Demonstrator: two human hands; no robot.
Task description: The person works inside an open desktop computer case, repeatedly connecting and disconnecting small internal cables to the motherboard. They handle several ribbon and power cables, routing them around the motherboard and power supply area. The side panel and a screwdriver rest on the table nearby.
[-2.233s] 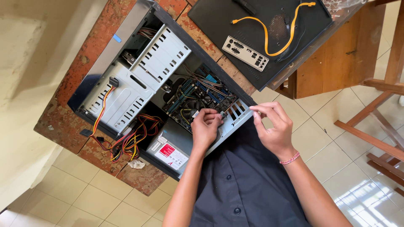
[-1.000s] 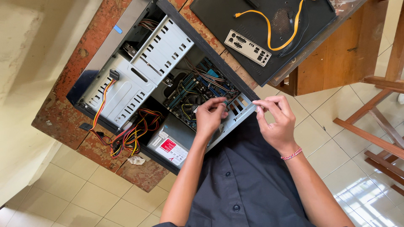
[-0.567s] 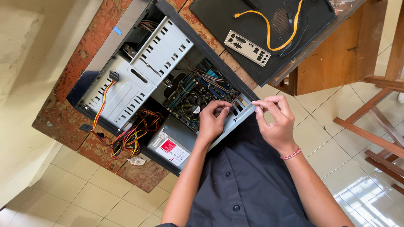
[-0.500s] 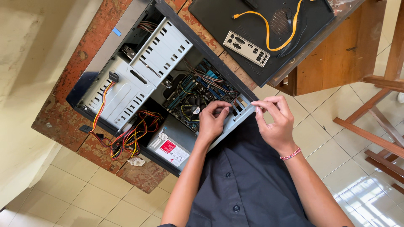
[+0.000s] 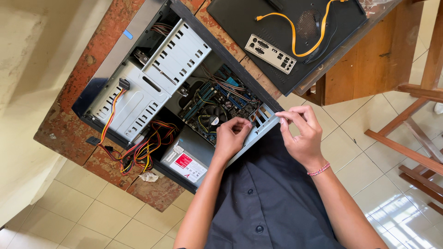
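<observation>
An open computer case [image 5: 138, 32] lies on its side on a worn red-brown table [image 5: 69, 115]. Inside show a motherboard [image 5: 221, 99], a grey drive cage [image 5: 152, 78], a power supply [image 5: 184, 159] and a bundle of coloured wires [image 5: 143, 147]. My left hand [image 5: 233, 136] rests on the case's rear panel [image 5: 260, 127], fingers curled at the slotted part. My right hand [image 5: 302, 133] pinches the corner of that rear panel with thumb and forefinger. Whether a small part sits between those fingers is too small to tell.
A black side panel [image 5: 258, 27] lies at the table's far end with a silver port plate [image 5: 270, 53] and an orange cable [image 5: 295, 32] on it. A crumpled paper scrap [image 5: 148, 176] lies near the table's edge. Wooden chair frames [image 5: 415, 138] stand to the right on the tiled floor.
My left hand has come out of the motherboard area and now rests on the rear panel's edge. My right hand has drawn closer to the panel's corner.
</observation>
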